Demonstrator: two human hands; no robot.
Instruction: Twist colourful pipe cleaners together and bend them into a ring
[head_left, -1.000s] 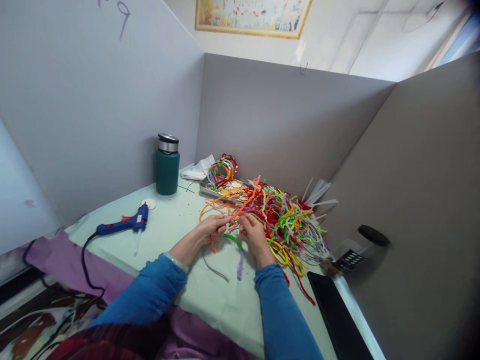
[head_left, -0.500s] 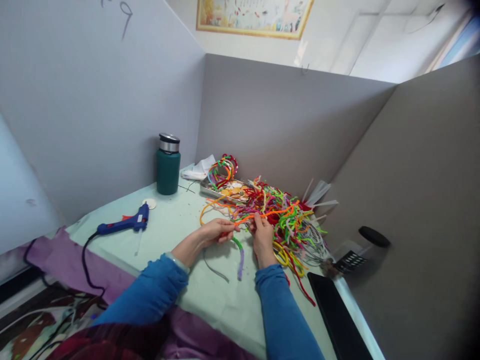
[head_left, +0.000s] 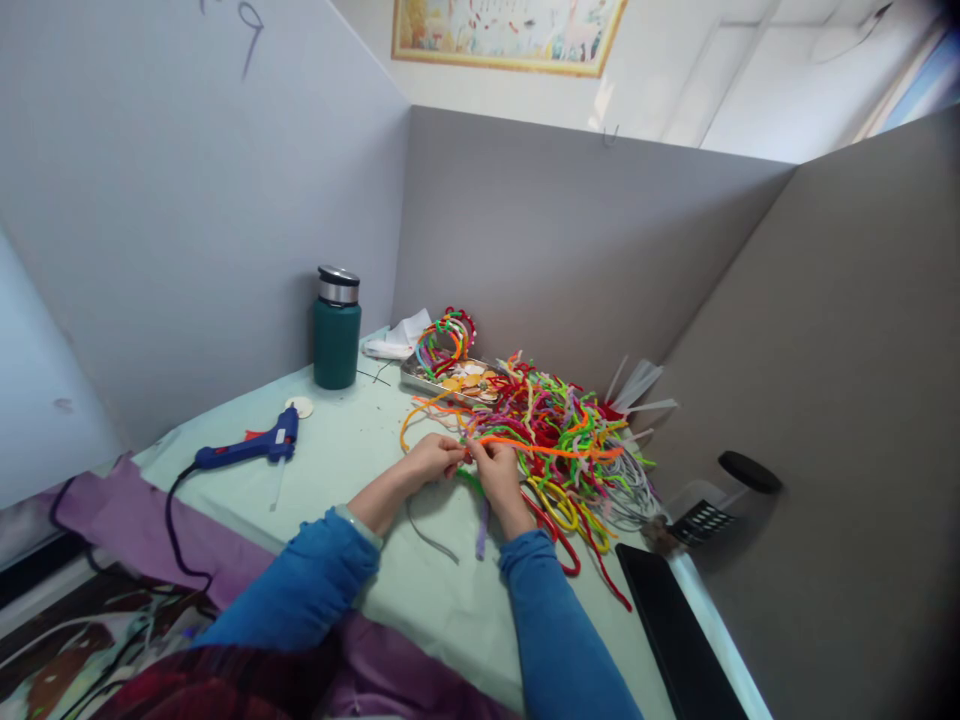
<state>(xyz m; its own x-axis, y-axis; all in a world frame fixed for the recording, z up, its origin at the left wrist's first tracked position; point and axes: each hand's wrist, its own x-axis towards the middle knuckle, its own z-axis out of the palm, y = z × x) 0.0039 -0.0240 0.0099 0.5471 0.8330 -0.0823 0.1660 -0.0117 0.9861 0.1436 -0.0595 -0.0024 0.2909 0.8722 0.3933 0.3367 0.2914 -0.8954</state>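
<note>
An orange pipe cleaner [head_left: 559, 450] stretches rightward from my hands over the heap. My right hand [head_left: 496, 480] pinches it near its left end. Close beside it, my left hand [head_left: 433, 460] has its fingertips closed on the same end; the hands almost touch. Below the fingers hangs a green and purple pipe cleaner [head_left: 481, 535], partly hidden by my right hand; whether it joins the orange one I cannot tell. A grey pipe cleaner [head_left: 435, 545] lies on the table under my left hand. The heap of coloured pipe cleaners [head_left: 555, 410] is just beyond.
A blue glue gun [head_left: 247, 447] lies at left, its cord running off the table edge. Behind it stands a green bottle [head_left: 336, 340]. A metal tray [head_left: 420, 378] holds discs and pipe-cleaner rings. A black flat object [head_left: 667, 630] lies at right. Grey partitions [head_left: 570, 240] surround the table.
My right hand has slid left along the orange pipe cleaner to meet my left hand. The pipe cleaner's free end has swung lower and right. My left hand has barely moved.
</note>
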